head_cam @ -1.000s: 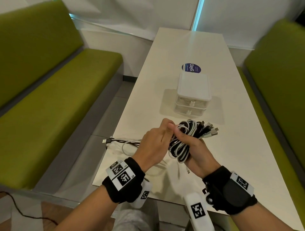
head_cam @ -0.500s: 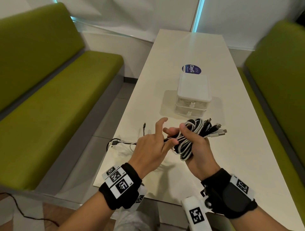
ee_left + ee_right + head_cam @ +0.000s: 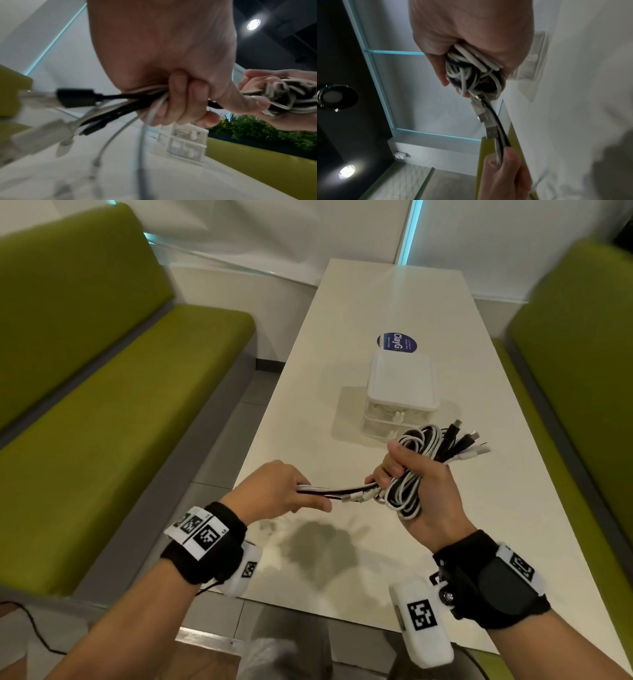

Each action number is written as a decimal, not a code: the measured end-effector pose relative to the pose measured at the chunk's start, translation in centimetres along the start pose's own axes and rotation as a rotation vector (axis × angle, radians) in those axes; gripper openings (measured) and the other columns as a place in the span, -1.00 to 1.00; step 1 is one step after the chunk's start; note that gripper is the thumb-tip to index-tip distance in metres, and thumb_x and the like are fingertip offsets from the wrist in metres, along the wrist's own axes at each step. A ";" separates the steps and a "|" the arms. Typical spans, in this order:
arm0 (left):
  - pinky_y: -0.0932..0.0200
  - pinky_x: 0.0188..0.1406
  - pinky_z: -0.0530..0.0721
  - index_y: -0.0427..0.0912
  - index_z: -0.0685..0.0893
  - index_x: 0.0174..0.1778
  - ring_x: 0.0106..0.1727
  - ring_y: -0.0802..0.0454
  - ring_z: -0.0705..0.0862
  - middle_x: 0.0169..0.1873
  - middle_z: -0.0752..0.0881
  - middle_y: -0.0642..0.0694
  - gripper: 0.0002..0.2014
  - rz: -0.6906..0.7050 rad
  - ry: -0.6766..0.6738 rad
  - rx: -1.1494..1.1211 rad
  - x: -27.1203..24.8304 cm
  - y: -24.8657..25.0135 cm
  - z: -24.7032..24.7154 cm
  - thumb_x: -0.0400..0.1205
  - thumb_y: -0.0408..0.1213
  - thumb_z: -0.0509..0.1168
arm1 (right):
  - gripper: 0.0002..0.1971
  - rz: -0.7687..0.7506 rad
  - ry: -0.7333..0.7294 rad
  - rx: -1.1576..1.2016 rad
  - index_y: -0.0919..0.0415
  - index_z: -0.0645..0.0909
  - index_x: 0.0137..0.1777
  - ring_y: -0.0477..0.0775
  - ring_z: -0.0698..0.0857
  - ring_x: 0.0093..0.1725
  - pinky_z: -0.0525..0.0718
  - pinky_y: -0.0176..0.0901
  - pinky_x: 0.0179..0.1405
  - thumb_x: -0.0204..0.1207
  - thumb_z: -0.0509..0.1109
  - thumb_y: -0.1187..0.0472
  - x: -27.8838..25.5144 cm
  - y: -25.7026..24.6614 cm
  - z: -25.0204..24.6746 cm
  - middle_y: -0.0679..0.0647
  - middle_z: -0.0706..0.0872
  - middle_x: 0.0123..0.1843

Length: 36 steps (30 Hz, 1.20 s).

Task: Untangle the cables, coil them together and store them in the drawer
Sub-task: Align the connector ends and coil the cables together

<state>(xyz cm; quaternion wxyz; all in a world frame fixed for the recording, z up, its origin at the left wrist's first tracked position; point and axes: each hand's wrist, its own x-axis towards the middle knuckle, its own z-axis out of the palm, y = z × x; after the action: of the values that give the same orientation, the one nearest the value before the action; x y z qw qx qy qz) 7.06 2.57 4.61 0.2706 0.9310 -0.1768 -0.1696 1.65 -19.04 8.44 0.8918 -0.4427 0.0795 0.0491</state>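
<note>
My right hand (image 3: 419, 484) grips a coiled bundle of black and white cables (image 3: 407, 494) above the table, with several plug ends (image 3: 469, 445) fanning out to the upper right. The loose tails (image 3: 337, 492) run left from the coil into my left hand (image 3: 277, 491), which is closed around them. In the left wrist view those fingers (image 3: 181, 100) curl round the cable tails (image 3: 118, 98), whose plugs (image 3: 75, 97) stick out past the fist. The right wrist view has the coil (image 3: 476, 75) in the fist. The small white drawer unit (image 3: 400, 392) stands behind, both drawers closed.
The white table (image 3: 342, 549) runs away from me between two green benches (image 3: 113, 392) (image 3: 582, 344). A round blue sticker (image 3: 397, 342) lies behind the drawer unit. A thin dark cord (image 3: 30, 628) trails on the floor at lower left.
My left hand has closed on the loose tails and pulled them left, off the table. My right hand has lifted the coil up and to the right.
</note>
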 end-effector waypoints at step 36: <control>0.30 -0.34 0.42 0.01 0.53 -0.43 -0.45 0.23 0.51 -0.56 0.59 0.19 -0.61 0.288 -0.027 -0.187 0.5 5.3 1.7 0.74 -0.02 0.16 | -0.90 -0.062 -0.287 -0.937 0.30 0.69 -0.14 0.08 0.68 -0.25 0.68 0.19 -0.10 0.36 0.51 0.35 -1.2 0.9 -0.7 0.27 0.71 -0.23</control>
<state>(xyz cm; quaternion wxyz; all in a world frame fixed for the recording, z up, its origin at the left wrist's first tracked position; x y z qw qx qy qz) 5.51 -2.58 6.14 0.3751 0.8645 -0.2955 -0.1571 0.30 -19.06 7.57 0.5996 -0.7873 -0.0879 0.1135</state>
